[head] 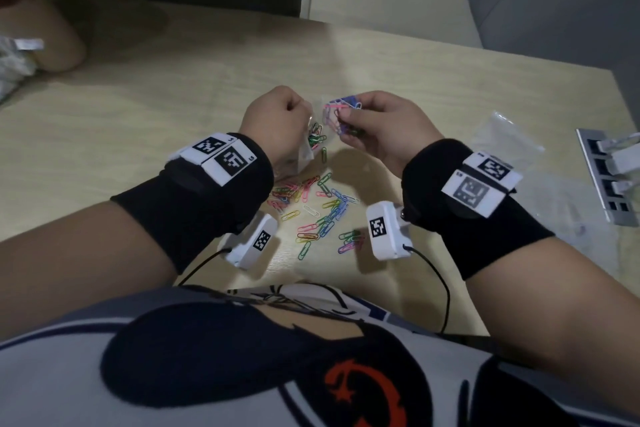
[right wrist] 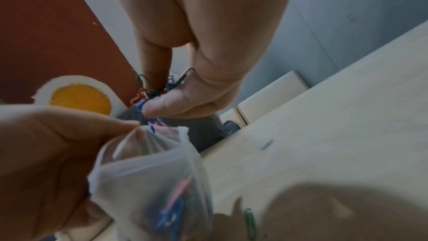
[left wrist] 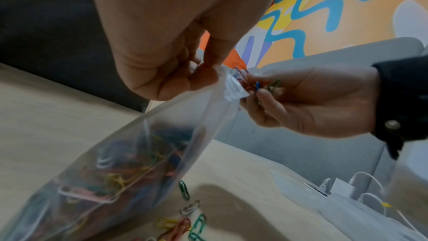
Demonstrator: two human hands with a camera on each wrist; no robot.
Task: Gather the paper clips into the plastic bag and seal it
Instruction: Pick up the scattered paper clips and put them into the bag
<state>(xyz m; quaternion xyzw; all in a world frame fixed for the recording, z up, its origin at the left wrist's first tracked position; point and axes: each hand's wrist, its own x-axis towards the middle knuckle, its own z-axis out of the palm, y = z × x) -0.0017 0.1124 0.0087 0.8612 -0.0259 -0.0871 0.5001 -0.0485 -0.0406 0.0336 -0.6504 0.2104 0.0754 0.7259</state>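
Note:
My left hand (head: 277,121) pinches the rim of a clear plastic bag (left wrist: 129,157) and holds it up above the table; the bag (right wrist: 150,180) hangs with many coloured paper clips inside. My right hand (head: 377,125) grips a bunch of coloured paper clips (head: 341,109) right at the bag's open mouth (right wrist: 157,131). In the right wrist view the clips (right wrist: 148,91) stick out between thumb and fingers just above the opening. Several loose paper clips (head: 318,211) lie scattered on the table below both hands.
The pale wooden table (head: 138,97) ends at the right near a metal power strip with plugs (head: 609,177). Another empty clear bag (head: 505,139) lies at the right. A crumpled white item (head: 14,62) sits at the far left edge.

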